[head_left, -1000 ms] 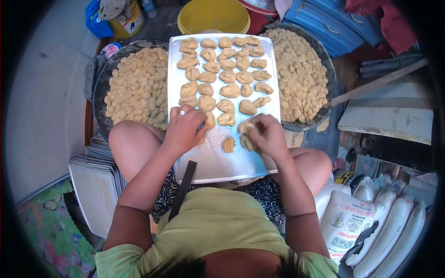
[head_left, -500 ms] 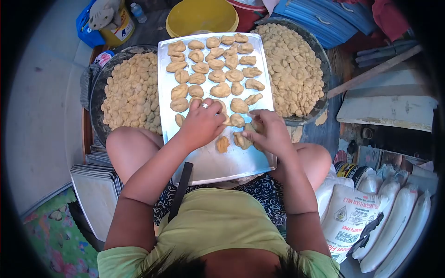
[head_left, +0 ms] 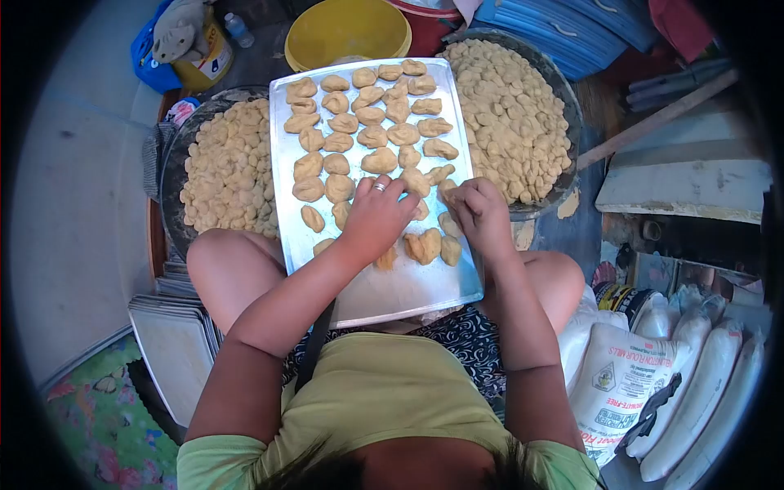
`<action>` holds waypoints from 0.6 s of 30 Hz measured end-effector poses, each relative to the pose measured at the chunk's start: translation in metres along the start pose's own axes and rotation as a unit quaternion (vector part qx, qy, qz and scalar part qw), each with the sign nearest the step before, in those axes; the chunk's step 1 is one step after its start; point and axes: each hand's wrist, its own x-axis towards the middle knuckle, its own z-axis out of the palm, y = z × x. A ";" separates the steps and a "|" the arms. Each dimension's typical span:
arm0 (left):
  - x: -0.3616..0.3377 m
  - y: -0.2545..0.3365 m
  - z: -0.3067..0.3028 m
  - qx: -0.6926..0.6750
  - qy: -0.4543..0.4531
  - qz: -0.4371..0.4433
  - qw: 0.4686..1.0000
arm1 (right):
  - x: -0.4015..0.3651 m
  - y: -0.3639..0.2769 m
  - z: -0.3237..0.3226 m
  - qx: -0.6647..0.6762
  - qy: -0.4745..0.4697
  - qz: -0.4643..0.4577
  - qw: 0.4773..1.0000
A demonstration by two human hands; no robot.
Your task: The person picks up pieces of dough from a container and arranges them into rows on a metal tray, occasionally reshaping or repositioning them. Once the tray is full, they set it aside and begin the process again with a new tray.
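Note:
A silver metal tray (head_left: pixel 367 300) lies across my lap, bearing rows of tan, lumpy dough pieces (head_left: pixel 378 160). My left hand (head_left: pixel 379 216), with a ring on one finger, is curled over the middle of the tray among the pieces. Its fingertips point right and what lies under them is hidden. At the tray's right edge, my right hand (head_left: pixel 482 214) has its thumb and fingers pinched together at a small dough piece (head_left: pixel 447 188). A larger clump of dough (head_left: pixel 423 246) rests between and below the two hands.
Round dark basins heaped with dough pieces flank the tray, one on the left (head_left: pixel 229 167) and one on the right (head_left: pixel 510 114). A yellow tub (head_left: pixel 347 33) stands beyond it. Flour sacks (head_left: pixel 616 384) are at lower right, stacked trays (head_left: pixel 171 343) at lower left. A wooden pole (head_left: pixel 653 122) leans at right.
My left hand has shifted slightly right. My right hand has moved up along the tray's right edge, uncovering dough pieces below it. More pieces show on the left below my left wrist.

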 end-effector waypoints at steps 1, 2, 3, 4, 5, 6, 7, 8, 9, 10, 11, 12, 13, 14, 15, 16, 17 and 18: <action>-0.001 -0.001 0.000 0.002 -0.001 -0.002 1.000 | 0.001 0.001 0.001 0.002 -0.002 -0.001 1.000; -0.003 -0.001 -0.001 -0.013 0.005 -0.004 1.000 | 0.001 0.001 0.002 -0.036 -0.039 -0.048 0.997; -0.004 -0.001 -0.003 -0.029 0.011 -0.004 1.000 | 0.001 0.002 0.002 -0.073 -0.075 -0.093 0.990; -0.004 -0.001 -0.007 -0.027 0.011 -0.002 1.000 | 0.002 0.004 0.000 -0.073 -0.073 -0.094 0.990; -0.006 0.000 -0.012 -0.053 0.025 -0.011 0.998 | 0.004 0.009 -0.004 -0.038 -0.090 -0.090 0.991; -0.009 0.000 -0.017 -0.080 0.036 -0.020 0.996 | 0.005 0.011 -0.005 -0.001 -0.108 -0.084 0.991; -0.014 -0.002 -0.022 -0.079 0.036 -0.022 0.996 | 0.007 0.011 -0.005 -0.001 -0.109 -0.085 0.990; -0.021 -0.007 -0.027 -0.078 0.042 -0.038 0.995 | 0.009 0.012 -0.004 0.046 -0.079 -0.035 0.995; -0.027 -0.011 -0.031 -0.077 0.048 -0.055 0.994 | 0.012 0.011 -0.004 0.093 -0.047 0.017 0.994; -0.034 -0.015 -0.037 -0.077 0.046 -0.055 0.994 | 0.018 0.007 -0.003 0.094 -0.048 0.018 0.994; -0.039 -0.020 -0.042 -0.094 0.039 -0.080 0.992 | 0.027 0.001 -0.001 0.049 -0.044 0.026 0.997; -0.043 -0.023 -0.046 -0.111 0.033 -0.105 0.988 | 0.034 -0.001 0.001 0.004 -0.040 0.033 0.999; -0.045 -0.025 -0.045 -0.109 0.032 -0.105 0.988 | 0.039 0.001 0.004 0.006 -0.040 0.033 0.999; -0.047 -0.028 -0.043 -0.105 -0.005 -0.085 0.991 | 0.044 0.003 0.007 -0.010 -0.083 0.071 0.994; -0.049 -0.031 -0.040 -0.100 -0.041 -0.065 0.992 | 0.049 0.003 0.008 -0.027 -0.126 0.106 0.986; -0.049 -0.033 -0.037 -0.099 -0.038 -0.067 0.992 | 0.051 0.001 0.010 -0.027 -0.127 0.103 0.986; -0.050 -0.033 -0.033 -0.087 -0.057 -0.060 0.993 | 0.051 -0.001 0.011 -0.044 -0.119 0.117 0.985; -0.050 -0.031 -0.031 -0.077 -0.076 -0.053 0.993 | 0.051 -0.004 0.011 -0.061 -0.110 0.132 0.983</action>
